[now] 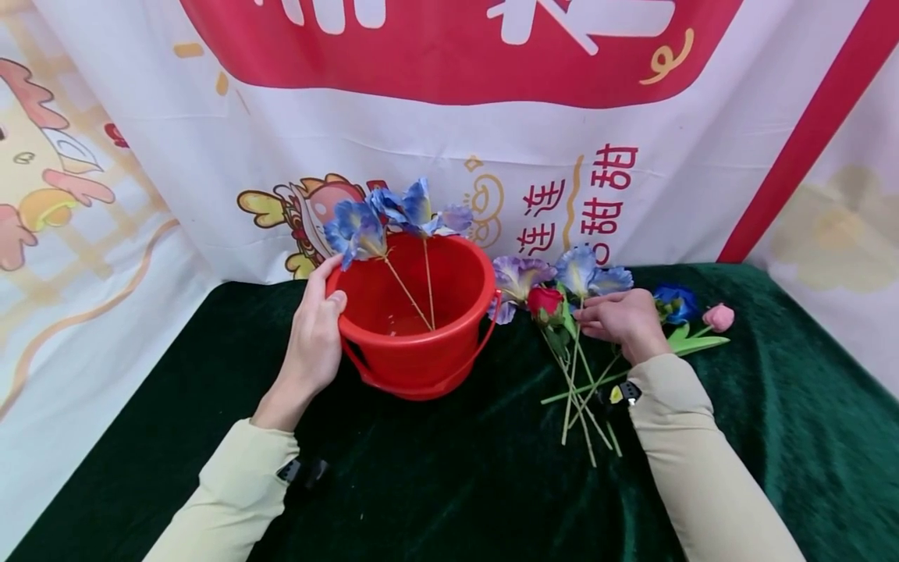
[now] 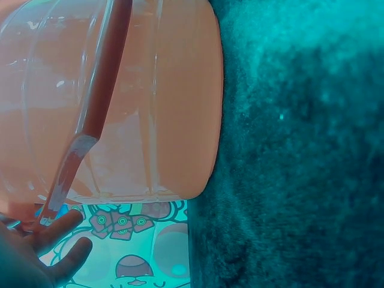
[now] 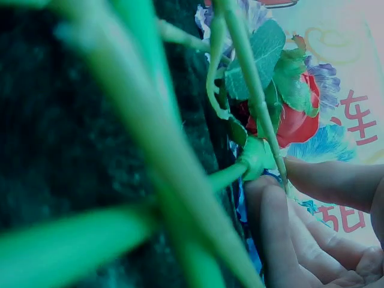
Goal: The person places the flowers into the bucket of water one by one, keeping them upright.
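A red plastic bucket (image 1: 421, 365) stands upright on dark green cloth, with two blue artificial flowers (image 1: 356, 229) leaning inside it, heads above the rim. My left hand (image 1: 309, 337) grips the bucket's left side at the rim. In the left wrist view its fingers (image 2: 72, 261) show beside the bucket handle (image 2: 99, 90). To the right, my right hand (image 1: 623, 318) pinches the thin stem (image 3: 259, 108) of a light-blue artificial flower (image 1: 577, 269) between thumb and forefinger. A red rose (image 1: 545, 303) and a purple flower (image 1: 521, 279) lie just left of that hand.
Crossed stems (image 1: 579, 406) spread over the green cloth (image 1: 435, 476) below the right hand. A dark-blue flower (image 1: 676, 303) and a pink bud (image 1: 719, 317) lie right of it. A printed white backdrop (image 1: 421, 140) hangs behind the cloth's far edge.
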Available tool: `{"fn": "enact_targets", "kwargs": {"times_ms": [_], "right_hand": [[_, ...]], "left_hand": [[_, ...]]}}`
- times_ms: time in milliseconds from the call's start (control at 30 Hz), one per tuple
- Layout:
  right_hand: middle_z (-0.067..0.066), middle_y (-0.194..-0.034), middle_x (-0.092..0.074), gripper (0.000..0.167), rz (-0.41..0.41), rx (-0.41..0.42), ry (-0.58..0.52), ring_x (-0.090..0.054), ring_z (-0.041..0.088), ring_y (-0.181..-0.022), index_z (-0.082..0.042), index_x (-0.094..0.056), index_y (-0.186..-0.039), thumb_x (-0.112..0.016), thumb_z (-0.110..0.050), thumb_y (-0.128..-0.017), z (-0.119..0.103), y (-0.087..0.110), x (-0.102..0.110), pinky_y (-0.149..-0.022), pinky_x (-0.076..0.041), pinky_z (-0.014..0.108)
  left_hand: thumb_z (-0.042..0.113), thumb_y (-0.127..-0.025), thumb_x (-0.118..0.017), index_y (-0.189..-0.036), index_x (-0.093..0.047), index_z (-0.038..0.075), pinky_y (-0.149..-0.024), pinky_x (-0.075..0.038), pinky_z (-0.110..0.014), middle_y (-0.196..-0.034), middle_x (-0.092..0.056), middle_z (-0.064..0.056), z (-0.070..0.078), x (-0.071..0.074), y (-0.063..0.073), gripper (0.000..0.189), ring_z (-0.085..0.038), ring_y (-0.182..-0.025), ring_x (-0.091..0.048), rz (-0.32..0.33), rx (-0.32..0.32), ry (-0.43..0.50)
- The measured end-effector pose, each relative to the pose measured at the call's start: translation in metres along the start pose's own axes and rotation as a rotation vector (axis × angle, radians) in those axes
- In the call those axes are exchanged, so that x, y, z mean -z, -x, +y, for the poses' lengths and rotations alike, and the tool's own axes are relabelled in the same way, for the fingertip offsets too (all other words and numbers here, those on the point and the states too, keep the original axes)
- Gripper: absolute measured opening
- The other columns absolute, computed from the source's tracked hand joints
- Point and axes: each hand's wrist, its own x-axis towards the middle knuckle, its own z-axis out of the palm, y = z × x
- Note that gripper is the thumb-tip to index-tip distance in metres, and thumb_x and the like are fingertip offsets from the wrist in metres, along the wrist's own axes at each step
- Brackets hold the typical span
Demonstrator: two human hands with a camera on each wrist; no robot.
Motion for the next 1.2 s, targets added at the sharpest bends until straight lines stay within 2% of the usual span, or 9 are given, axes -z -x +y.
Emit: {"fn": "enact_targets", "kwargs": {"times_ms": [233,300,467,533,633,767,933,1067,1200], "right_hand": [[-0.014,-0.077,-0.073,0.05,0.023,0.026,-0.024,-0.077,0.002,-0.076,0.002,-0.062,-0.144,-0.075,-0.009,-0.097,-0.001,0.001,0.0,-0.082,-0.064,0.026],[-0.015,-0.077,-0.073,0.047,0.032,0.05,-0.049,-0.078,0.003,-0.079,0.001,-0.062,-0.145,-0.071,-0.009,-0.1,-0.002,0.002,0.001,-0.082,-0.064,0.026],[-0.016,-0.078,-0.077,0.046,0.03,0.107,-0.164,-0.08,0.006,-0.08,-0.001,-0.059,-0.148,-0.064,-0.006,-0.103,-0.005,0.006,0.005,-0.078,-0.064,0.024],[-0.015,-0.08,-0.078,0.048,0.019,0.116,-0.219,-0.08,0.007,-0.08,-0.002,-0.06,-0.148,-0.067,-0.006,-0.102,-0.009,0.009,0.005,-0.078,-0.064,0.023],[-0.011,-0.087,-0.079,0.051,-0.015,0.109,-0.299,-0.08,0.006,-0.082,-0.002,-0.059,-0.15,-0.07,-0.006,-0.1,-0.014,0.011,0.006,-0.084,-0.062,0.022],[-0.008,-0.095,-0.081,0.061,-0.098,0.055,-0.402,-0.079,0.007,-0.09,-0.005,-0.053,-0.155,-0.073,-0.004,-0.098,-0.021,0.015,0.007,-0.095,-0.059,0.025],[-0.003,-0.097,-0.083,0.073,-0.21,0.01,-0.539,-0.08,0.011,-0.097,-0.006,-0.044,-0.161,-0.074,0.0,-0.095,-0.028,0.019,0.009,-0.095,-0.06,0.026],[-0.003,-0.1,-0.083,0.063,-0.239,0.016,-0.571,-0.081,0.014,-0.097,-0.01,-0.051,-0.158,-0.071,-0.001,-0.098,-0.031,0.023,0.008,-0.087,-0.064,0.028],[-0.002,-0.1,-0.083,0.037,-0.231,0.027,-0.602,-0.082,0.016,-0.093,-0.011,-0.069,-0.135,-0.068,-0.001,-0.099,-0.032,0.026,0.006,-0.083,-0.066,0.03]], "left_hand": [[0.028,-0.111,-0.03,-0.169,-0.019,0.021,-0.117,-0.046,-0.06,-0.165,-0.037,-0.006,0.0,-0.001,0.0,0.06,-0.027,-0.144,-0.046,-0.001,0.001,0.001],[0.028,-0.111,-0.03,-0.169,-0.019,0.021,-0.117,-0.046,-0.06,-0.165,-0.037,-0.006,0.0,-0.001,-0.001,0.06,-0.027,-0.144,-0.046,-0.002,0.001,0.003],[0.027,-0.11,-0.031,-0.169,-0.02,0.021,-0.116,-0.047,-0.06,-0.165,-0.038,-0.007,-0.001,-0.001,0.0,0.06,-0.028,-0.144,-0.046,-0.001,0.0,0.002],[0.027,-0.11,-0.031,-0.169,-0.02,0.021,-0.116,-0.047,-0.06,-0.165,-0.038,-0.007,-0.001,-0.001,0.0,0.06,-0.028,-0.144,-0.046,0.001,0.001,-0.001],[0.027,-0.11,-0.031,-0.169,-0.02,0.021,-0.116,-0.047,-0.061,-0.165,-0.038,-0.007,-0.001,0.0,0.0,0.06,-0.029,-0.145,-0.046,0.001,-0.002,0.002],[0.027,-0.111,-0.03,-0.169,-0.019,0.021,-0.118,-0.045,-0.061,-0.166,-0.036,-0.008,-0.001,0.0,0.0,0.06,-0.03,-0.146,-0.045,-0.003,-0.012,0.016],[0.027,-0.111,-0.03,-0.169,-0.019,0.021,-0.119,-0.044,-0.062,-0.167,-0.035,-0.009,-0.002,0.0,0.0,0.059,-0.032,-0.147,-0.044,-0.002,-0.018,0.019],[0.028,-0.111,-0.03,-0.169,-0.019,0.019,-0.119,-0.044,-0.062,-0.167,-0.036,-0.009,-0.002,0.0,0.0,0.059,-0.031,-0.147,-0.044,0.002,-0.023,0.02],[0.028,-0.111,-0.029,-0.169,-0.019,0.019,-0.119,-0.044,-0.062,-0.167,-0.036,-0.007,-0.002,0.0,0.001,0.059,-0.029,-0.147,-0.044,0.002,-0.021,0.021]]}}
